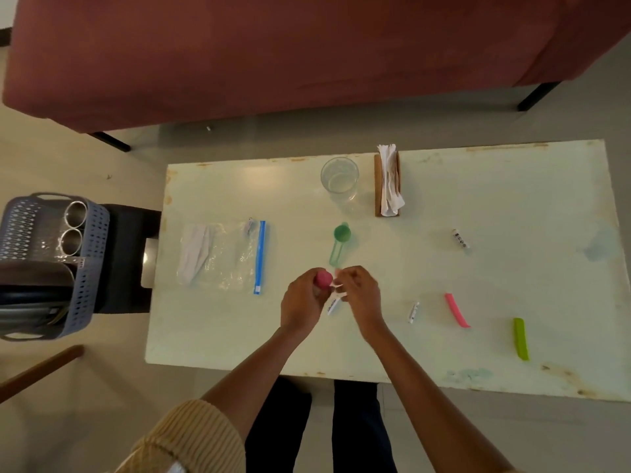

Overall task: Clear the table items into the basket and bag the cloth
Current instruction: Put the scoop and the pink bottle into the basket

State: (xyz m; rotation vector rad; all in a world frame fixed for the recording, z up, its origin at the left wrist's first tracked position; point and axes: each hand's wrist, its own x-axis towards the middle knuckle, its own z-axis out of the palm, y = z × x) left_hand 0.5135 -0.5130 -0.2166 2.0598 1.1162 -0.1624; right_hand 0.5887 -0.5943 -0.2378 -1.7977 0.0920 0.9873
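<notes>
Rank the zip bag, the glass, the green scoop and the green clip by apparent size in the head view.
1. zip bag, clearly largest.
2. glass.
3. green scoop and green clip: about alike, so unranked.

A maroon sofa is standing well beyond the left hand, a black stool sitting far leftward.

Showed a grey perforated basket off the white table's left end; a clear blue-sealed zip bag flat at table left, folded white cloth visible through it; a green scoop mid-table, a clear glass upright behind; pink clip and green clip apart at right. Gripped a pink scoop in the left hand, pinched a white labelled strip in the right hand.
</notes>
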